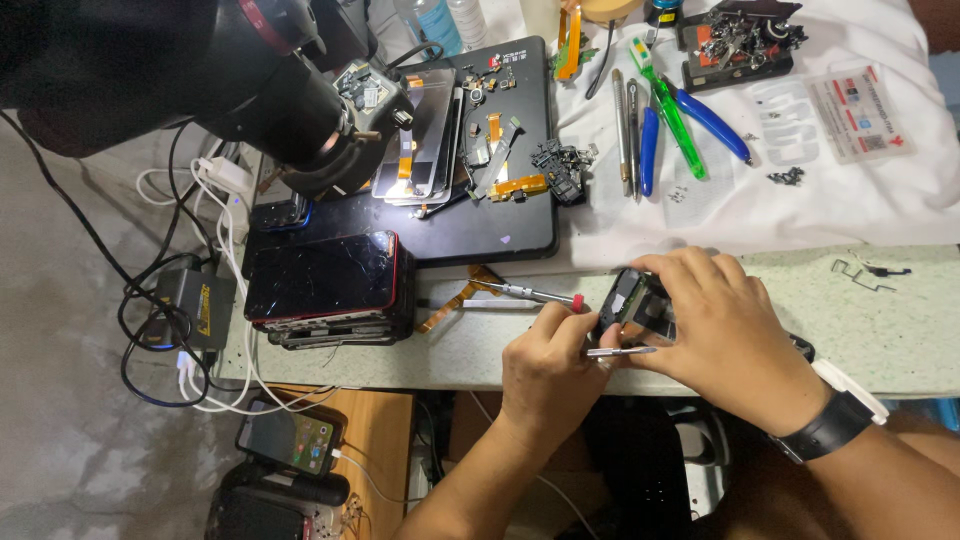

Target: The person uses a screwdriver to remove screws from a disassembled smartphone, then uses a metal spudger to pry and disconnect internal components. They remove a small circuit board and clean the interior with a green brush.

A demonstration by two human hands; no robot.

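cluttered speckled workbench point(900, 330), white cloth point(850, 200), grey floor point(60, 440)

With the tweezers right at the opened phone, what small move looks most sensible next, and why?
Probably ease the tweezers tip slightly further into the opened phone. The left hand holds them level against the phone's near edge, while the right hand grips the phone above the bench edge, so it appears steadied.

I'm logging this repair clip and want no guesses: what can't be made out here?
Head view only:
- Opened phone: mostly covered by the right hand.
- Tweezers tip: hidden between the left hand and the phone.
- Small screws on the white cloth: too small to count.
- Microscope: cut off by the top edge.
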